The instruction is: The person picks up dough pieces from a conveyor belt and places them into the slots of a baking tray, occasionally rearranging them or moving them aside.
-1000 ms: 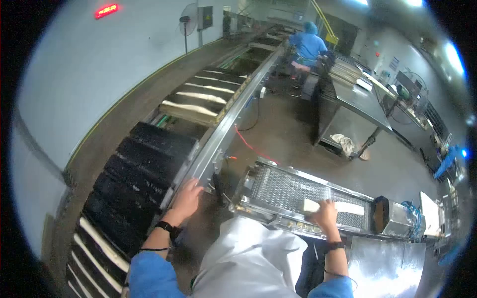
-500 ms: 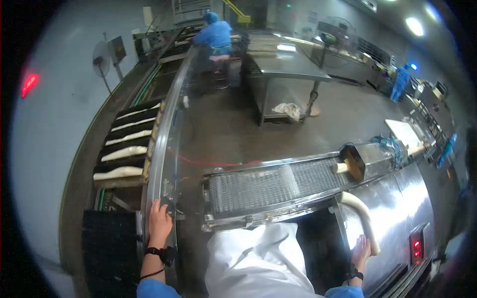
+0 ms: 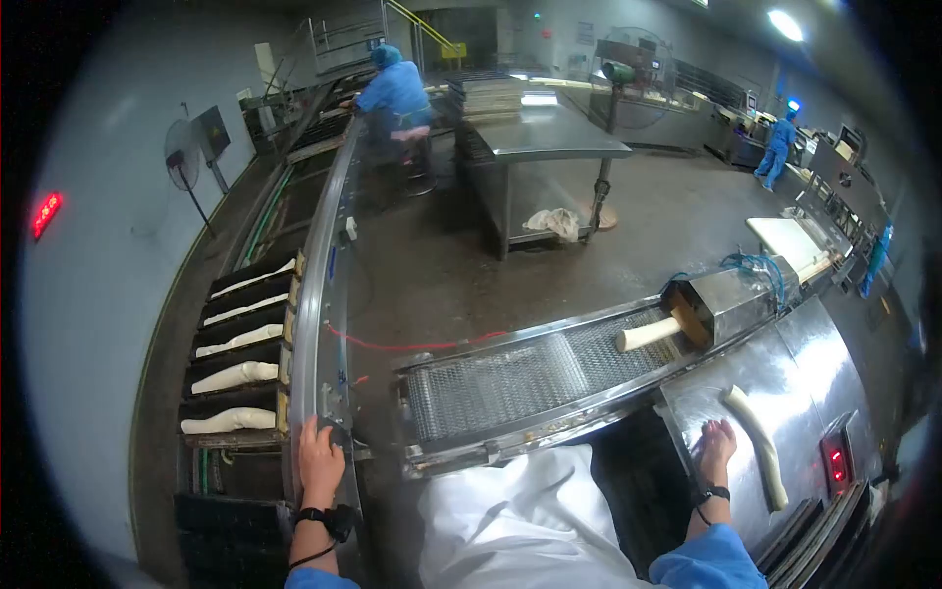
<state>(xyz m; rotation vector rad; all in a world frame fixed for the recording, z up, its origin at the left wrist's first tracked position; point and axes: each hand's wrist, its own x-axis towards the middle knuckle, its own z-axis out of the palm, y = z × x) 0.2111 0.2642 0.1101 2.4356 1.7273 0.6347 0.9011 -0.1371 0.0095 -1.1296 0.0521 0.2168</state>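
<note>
My left hand [image 3: 320, 457] rests on the metal rail [image 3: 310, 363] beside the tray line, fingers apart, holding nothing. At the right, my right hand [image 3: 717, 449] lies over the shiny metal surface [image 3: 785, 378], its fingers spread and empty. Just right of it, apart from the fingers, lies a long pale dough roll [image 3: 756, 442]. Another dough piece [image 3: 649, 335] sticks out of the metal housing [image 3: 741, 309] onto the mesh conveyor [image 3: 510, 381]. Left of the rail, a black tray [image 3: 235, 398] holds several long dough pieces in separate grooves.
A dark panel [image 3: 231, 540] lies at the lower left. Beyond the conveyor stands a steel table [image 3: 559, 137] with a cloth [image 3: 554, 224] on its lower shelf. One person [image 3: 394, 93] sits by the far tray line; another [image 3: 778, 149] stands far right.
My right hand has let go of the dough roll and is now left of it, with the roll lying on the metal. The dough at the housing extends further out. The view has shifted slightly.
</note>
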